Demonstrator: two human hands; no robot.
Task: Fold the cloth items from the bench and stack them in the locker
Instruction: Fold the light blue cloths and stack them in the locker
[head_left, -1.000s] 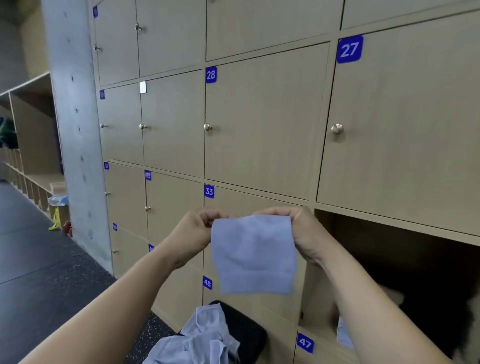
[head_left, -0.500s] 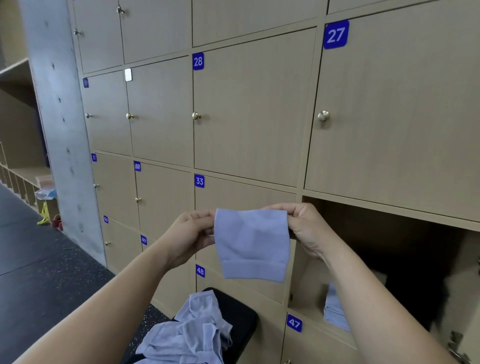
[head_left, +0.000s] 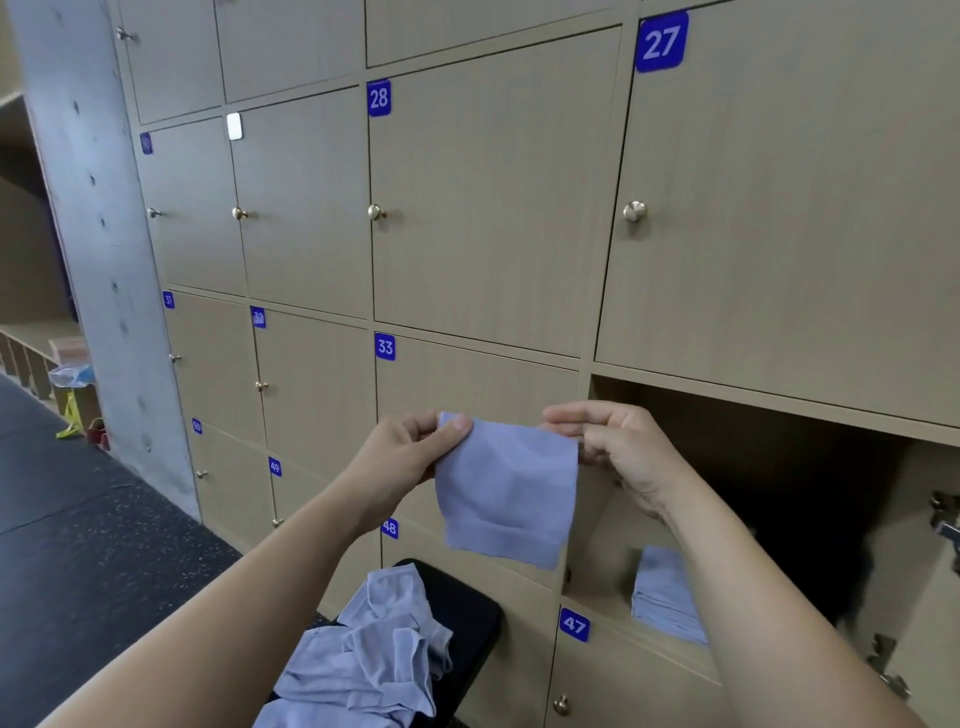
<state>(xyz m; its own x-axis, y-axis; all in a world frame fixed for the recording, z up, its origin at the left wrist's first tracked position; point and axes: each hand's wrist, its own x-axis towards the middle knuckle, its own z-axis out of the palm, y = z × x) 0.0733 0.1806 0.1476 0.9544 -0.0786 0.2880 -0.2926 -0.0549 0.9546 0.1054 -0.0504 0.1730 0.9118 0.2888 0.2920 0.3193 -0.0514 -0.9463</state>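
Observation:
A small folded light-blue cloth (head_left: 506, 493) hangs in the air in front of the lockers. My left hand (head_left: 410, 457) pinches its top left corner and my right hand (head_left: 618, 447) pinches its top right corner. Below, a heap of unfolded light-blue cloths (head_left: 369, 654) lies on a black padded bench (head_left: 467, 608). To the right, the open locker (head_left: 779, 467) holds a stack of folded blue cloths (head_left: 665, 597) on its floor, partly hidden behind my right forearm.
A wall of closed wooden lockers with blue number tags such as 28 (head_left: 378, 97) and 27 (head_left: 661, 42) fills the view. The open locker's door hinges (head_left: 943, 519) show at the right edge. A concrete pillar (head_left: 93, 234) stands left, over dark floor.
The view has shifted right and down, so the open locker and its folded stack show more. The cloth stays held by both hands, now tilted slightly down to the right.

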